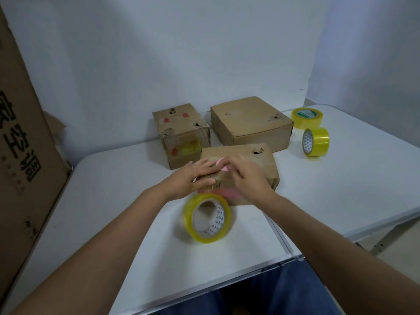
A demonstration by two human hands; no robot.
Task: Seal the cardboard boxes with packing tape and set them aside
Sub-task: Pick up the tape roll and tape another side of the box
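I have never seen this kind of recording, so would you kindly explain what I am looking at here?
There is no machine: a camera worn on a person's head looks down at their two bare hands. On a white table lie three cardboard boxes: a near box, a small box and a flat box behind it. One tape roll stands before the near box; two more rolls sit far right. The left hand presses flat on the near box. The right hand seems to pinch something small and pink; what it is I cannot tell.

Tape roll (pixel 206 217) before near box (pixel 256 165); two boxes (pixel 250 121) behind.
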